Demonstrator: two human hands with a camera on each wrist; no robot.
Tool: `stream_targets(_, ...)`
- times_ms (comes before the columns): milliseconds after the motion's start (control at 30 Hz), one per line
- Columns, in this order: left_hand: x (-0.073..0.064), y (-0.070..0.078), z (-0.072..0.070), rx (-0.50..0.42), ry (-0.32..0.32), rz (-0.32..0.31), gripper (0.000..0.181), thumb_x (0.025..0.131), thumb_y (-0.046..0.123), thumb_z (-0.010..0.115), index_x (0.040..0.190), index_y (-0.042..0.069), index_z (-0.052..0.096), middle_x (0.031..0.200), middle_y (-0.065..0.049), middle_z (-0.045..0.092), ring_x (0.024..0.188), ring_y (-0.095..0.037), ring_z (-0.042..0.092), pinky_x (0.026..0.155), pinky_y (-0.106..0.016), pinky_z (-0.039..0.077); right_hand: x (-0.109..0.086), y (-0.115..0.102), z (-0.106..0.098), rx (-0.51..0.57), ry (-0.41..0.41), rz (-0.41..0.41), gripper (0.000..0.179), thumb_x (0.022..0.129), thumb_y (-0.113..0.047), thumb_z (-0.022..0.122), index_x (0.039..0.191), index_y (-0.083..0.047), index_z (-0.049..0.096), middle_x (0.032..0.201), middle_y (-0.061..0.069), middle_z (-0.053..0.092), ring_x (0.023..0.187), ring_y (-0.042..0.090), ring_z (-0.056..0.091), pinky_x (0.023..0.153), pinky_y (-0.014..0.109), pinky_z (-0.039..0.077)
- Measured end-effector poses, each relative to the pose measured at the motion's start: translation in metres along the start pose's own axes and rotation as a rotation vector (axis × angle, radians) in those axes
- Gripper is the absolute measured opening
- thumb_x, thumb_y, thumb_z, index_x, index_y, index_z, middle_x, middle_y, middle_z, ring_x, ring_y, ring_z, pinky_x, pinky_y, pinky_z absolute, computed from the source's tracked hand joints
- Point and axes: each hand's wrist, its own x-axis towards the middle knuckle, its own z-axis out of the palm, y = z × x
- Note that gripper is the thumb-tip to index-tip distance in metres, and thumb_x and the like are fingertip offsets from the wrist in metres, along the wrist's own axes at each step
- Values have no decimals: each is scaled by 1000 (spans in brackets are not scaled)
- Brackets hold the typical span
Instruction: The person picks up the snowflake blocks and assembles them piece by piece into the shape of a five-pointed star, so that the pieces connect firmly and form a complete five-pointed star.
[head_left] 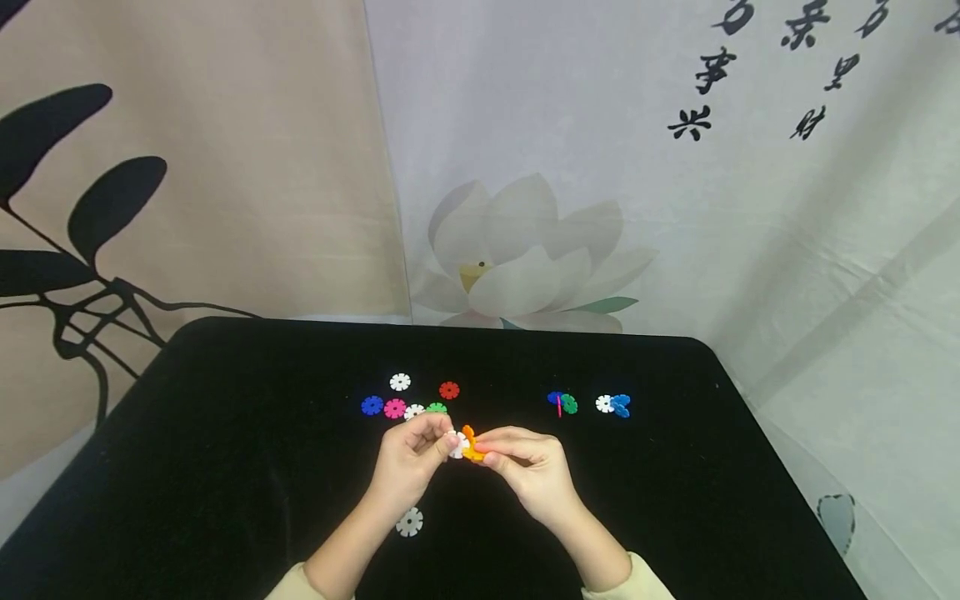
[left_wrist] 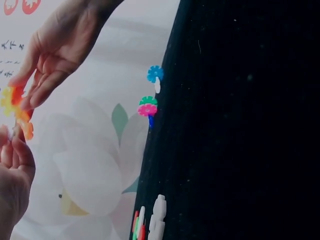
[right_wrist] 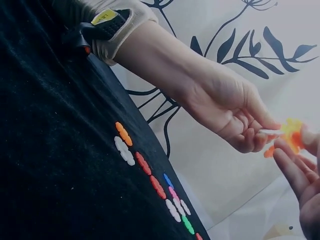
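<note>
Pretty basic backdrop tbh: black table (head_left: 180,500) with rounded far corners, and cloth hanging behind it. Beige panel (head_left: 262,167) on the left has a dark leafy print (head_left: 116,200); the whitish panel (head_left: 525,92) gets a big pale lotus (head_left: 525,258) (kinda nice, actually), plus black Chinese characters (head_left: 714,71) upper right.
</note>
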Motion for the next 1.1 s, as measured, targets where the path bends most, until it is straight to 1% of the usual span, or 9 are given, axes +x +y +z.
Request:
stream_targets(200, -1, 1, 2, -5, -5, 25, 8, 83, 5, 73, 89, 3, 68, 81, -7, 66, 74, -21, 65, 71, -27, 55, -6, 22, -3, 12, -7, -25, 18, 82, 17, 64, 98, 10, 69, 100, 22, 67, 92, 22, 68, 68, 38, 56)
stream_targets(300, -1, 4, 1, 13, 3, 41, 9, 83, 5, 74, 90, 3, 68, 82, -6, 67, 76, -21, 66, 73, -28, 55, -7, 25, -4, 2, -10, -30, 19, 81, 15, 65, 100, 10, 69, 102, 22, 67, 94, 23, 67, 69, 38, 56)
stream_targets(367, 0, 4, 0, 26, 7, 51, 10, 82, 5, 74, 90, 1, 68, 82, -5, 68, 76, -20, 66, 74, -29, 55, -6, 22, -4, 3, -14, -24, 19, 82, 14, 66, 100, 10, 68, 103, 22, 67, 96, 23, 67, 71, 38, 56)
stream_targets(500, 0, 3, -1, 28, 7, 75, 12, 82, 6, 75, 90, 1, 68, 83, -5, 68, 78, -21, 67, 77, -32, 55, -1, 4, -3, -10, -5, -5, 18, 82, 12, 67, 100, 12, 67, 103, 24, 66, 95, 24, 67, 72, 39, 56)
stream_targets(600, 0, 0, -1, 35, -4, 91, 11, 82, 9, 76, 88, 5, 68, 84, -4, 69, 80, -20, 68, 77, -33, 54, 1, -10, -1, -73, 22, 38, 18, 80, 8, 72, 98, 10, 68, 101, 21, 68, 92, 23, 68, 74, 38, 56)
stream_targets(733, 2, -4, -4, 68, -47, 115, 10, 82, 9, 76, 89, 8, 69, 86, -3, 70, 84, -19, 68, 78, -33, 54, 3, -15, -1, -168, 49, 126, 20, 77, 3, 77, 96, 4, 71, 100, 14, 70, 91, 20, 67, 77, 40, 55)
stream_targets(867, 9, -7, -15, 131, -72, 127, 10, 85, 10, 73, 94, 7, 69, 90, -2, 71, 87, -16, 67, 80, -33, 53, 7, -10, -12, -241, 98, 155, 21, 76, 4, 78, 96, 4, 71, 101, 14, 70, 90, 21, 67, 77, 43, 55)
stream_targets(967, 18, -8, -29, 219, -36, 93, 12, 87, 14, 71, 98, 9, 70, 92, 2, 70, 86, -15, 65, 79, -34, 52, 11, -3, -29, -294, 191, 164, 21, 75, 7, 76, 95, 6, 70, 100, 17, 69, 86, 20, 68, 76, 43, 55)
stream_targets(1100, 29, -15, -54, 372, 23, 37, 15, 87, 15, 71, 101, 10, 69, 94, 2, 69, 88, -16, 63, 80, -39, 51, 13, 10, -58, -346, 334, 204, 22, 76, 7, 76, 97, 8, 69, 100, 19, 69, 83, 15, 67, 76, 34, 55)
